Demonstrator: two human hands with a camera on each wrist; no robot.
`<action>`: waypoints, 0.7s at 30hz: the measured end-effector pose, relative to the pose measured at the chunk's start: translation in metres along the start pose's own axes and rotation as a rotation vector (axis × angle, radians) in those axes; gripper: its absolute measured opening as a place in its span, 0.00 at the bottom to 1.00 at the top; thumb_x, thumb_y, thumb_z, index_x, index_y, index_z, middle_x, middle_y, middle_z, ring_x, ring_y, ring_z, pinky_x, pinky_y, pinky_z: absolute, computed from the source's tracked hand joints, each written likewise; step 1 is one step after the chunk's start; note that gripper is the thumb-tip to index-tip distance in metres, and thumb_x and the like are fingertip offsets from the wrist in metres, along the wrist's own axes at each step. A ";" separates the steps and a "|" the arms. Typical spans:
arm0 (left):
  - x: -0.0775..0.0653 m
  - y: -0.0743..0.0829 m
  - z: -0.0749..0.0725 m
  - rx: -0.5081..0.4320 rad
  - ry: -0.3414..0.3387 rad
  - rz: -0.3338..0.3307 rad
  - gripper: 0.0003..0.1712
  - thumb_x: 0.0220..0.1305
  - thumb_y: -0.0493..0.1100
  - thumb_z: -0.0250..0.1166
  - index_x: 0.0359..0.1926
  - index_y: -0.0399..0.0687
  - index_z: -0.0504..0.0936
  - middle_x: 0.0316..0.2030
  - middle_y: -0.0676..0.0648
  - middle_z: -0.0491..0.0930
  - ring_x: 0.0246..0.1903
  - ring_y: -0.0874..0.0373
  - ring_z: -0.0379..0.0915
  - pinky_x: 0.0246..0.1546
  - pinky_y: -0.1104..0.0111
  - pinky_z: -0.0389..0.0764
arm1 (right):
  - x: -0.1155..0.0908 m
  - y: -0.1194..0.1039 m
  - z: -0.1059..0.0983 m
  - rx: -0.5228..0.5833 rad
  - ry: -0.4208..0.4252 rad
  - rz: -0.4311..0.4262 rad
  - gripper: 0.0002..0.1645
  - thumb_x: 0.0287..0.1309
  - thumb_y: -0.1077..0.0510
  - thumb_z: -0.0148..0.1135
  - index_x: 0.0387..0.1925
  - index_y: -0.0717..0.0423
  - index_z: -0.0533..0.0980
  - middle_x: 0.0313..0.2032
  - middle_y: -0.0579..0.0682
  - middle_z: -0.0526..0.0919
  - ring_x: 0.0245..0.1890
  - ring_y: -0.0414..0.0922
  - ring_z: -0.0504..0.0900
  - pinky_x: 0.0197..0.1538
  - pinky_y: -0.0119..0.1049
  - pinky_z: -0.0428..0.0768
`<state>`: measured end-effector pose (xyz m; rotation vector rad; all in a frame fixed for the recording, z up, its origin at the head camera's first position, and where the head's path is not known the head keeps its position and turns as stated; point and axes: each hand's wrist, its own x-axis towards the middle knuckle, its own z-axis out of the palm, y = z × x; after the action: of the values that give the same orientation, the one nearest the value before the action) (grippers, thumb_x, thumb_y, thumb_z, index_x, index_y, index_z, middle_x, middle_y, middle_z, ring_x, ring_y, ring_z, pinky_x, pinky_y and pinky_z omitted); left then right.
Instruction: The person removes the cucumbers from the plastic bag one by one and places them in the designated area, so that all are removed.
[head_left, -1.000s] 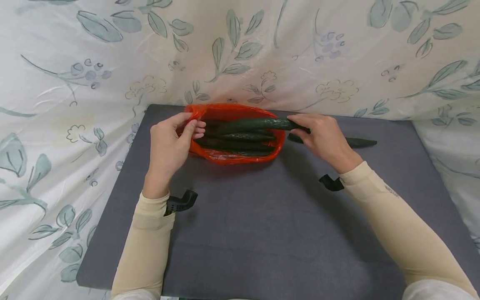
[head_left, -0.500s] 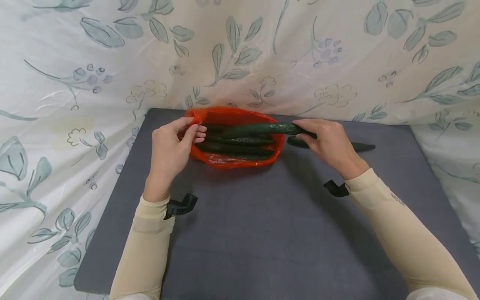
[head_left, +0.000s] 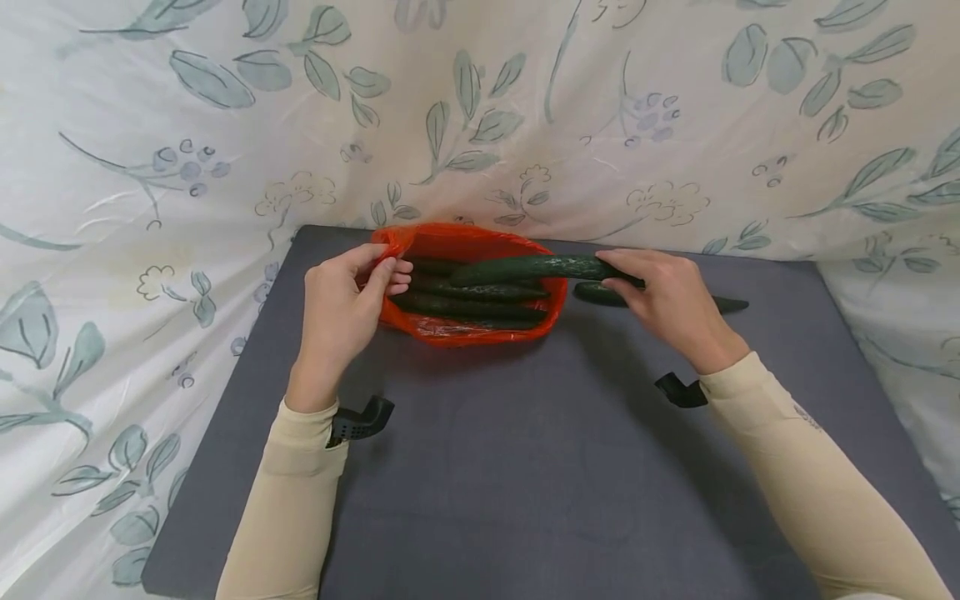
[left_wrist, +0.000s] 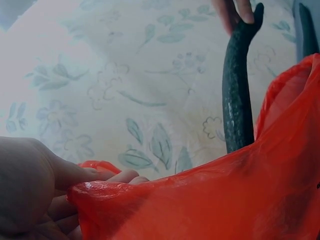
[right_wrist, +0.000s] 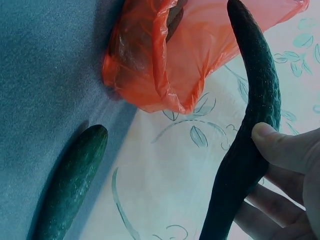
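A red plastic bag (head_left: 480,337) lies with its mouth spread toward me, and several dark green cucumbers (head_left: 472,308) rest inside it. My left hand (head_left: 341,304) pinches the bag's left rim between thumb and fingers. In my right hand (head_left: 671,300) is one long, slightly curved cucumber (right_wrist: 245,130), gripped near its right end. Its left end reaches over the bag's mouth, above the others. A further cucumber (right_wrist: 75,185) lies on the table just right of the bag, partly hidden behind my right hand in the head view.
The dark grey table (head_left: 510,467) ends at its back edge just behind the bag. A white cloth with a leaf print (head_left: 480,125) hangs behind and along both sides.
My right hand has drawn the held cucumber somewhat to the right, so less of it lies over the bag. The left hand keeps its hold on the rim; the head view has tilted slightly upward.
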<state>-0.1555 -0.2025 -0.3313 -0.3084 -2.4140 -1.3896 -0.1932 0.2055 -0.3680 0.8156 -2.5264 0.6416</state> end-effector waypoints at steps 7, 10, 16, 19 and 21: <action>-0.001 0.002 0.000 -0.001 0.001 -0.006 0.13 0.77 0.35 0.69 0.57 0.32 0.88 0.40 0.42 0.92 0.35 0.55 0.92 0.41 0.74 0.88 | -0.004 0.002 -0.006 -0.012 0.004 0.004 0.29 0.59 0.69 0.81 0.63 0.58 0.86 0.55 0.58 0.90 0.52 0.58 0.90 0.49 0.60 0.89; 0.000 0.002 0.000 -0.003 0.004 0.000 0.13 0.77 0.35 0.68 0.56 0.32 0.89 0.40 0.42 0.92 0.34 0.56 0.92 0.40 0.74 0.89 | -0.006 0.003 -0.009 -0.005 0.009 0.003 0.30 0.59 0.69 0.80 0.63 0.58 0.86 0.56 0.58 0.89 0.53 0.58 0.90 0.49 0.60 0.89; 0.000 0.001 0.001 -0.017 0.002 0.003 0.12 0.78 0.34 0.67 0.55 0.32 0.89 0.40 0.42 0.92 0.34 0.55 0.92 0.40 0.74 0.89 | -0.012 0.007 -0.015 0.000 0.028 -0.004 0.30 0.58 0.70 0.80 0.63 0.57 0.86 0.56 0.56 0.90 0.53 0.58 0.90 0.49 0.58 0.89; 0.000 0.001 0.001 -0.027 -0.003 -0.001 0.12 0.78 0.34 0.67 0.56 0.31 0.88 0.40 0.41 0.92 0.34 0.54 0.92 0.40 0.73 0.89 | -0.016 0.009 -0.018 -0.015 0.035 -0.002 0.31 0.57 0.71 0.81 0.63 0.57 0.86 0.55 0.56 0.90 0.52 0.58 0.90 0.48 0.58 0.89; 0.001 0.002 0.001 -0.029 -0.003 -0.003 0.13 0.78 0.34 0.68 0.56 0.31 0.88 0.40 0.41 0.92 0.34 0.54 0.92 0.40 0.73 0.89 | -0.017 0.011 -0.020 -0.026 0.038 0.001 0.32 0.56 0.71 0.81 0.63 0.56 0.86 0.55 0.56 0.90 0.51 0.58 0.90 0.47 0.58 0.89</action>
<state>-0.1558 -0.2007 -0.3302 -0.3149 -2.3997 -1.4276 -0.1821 0.2317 -0.3634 0.7859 -2.4955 0.6179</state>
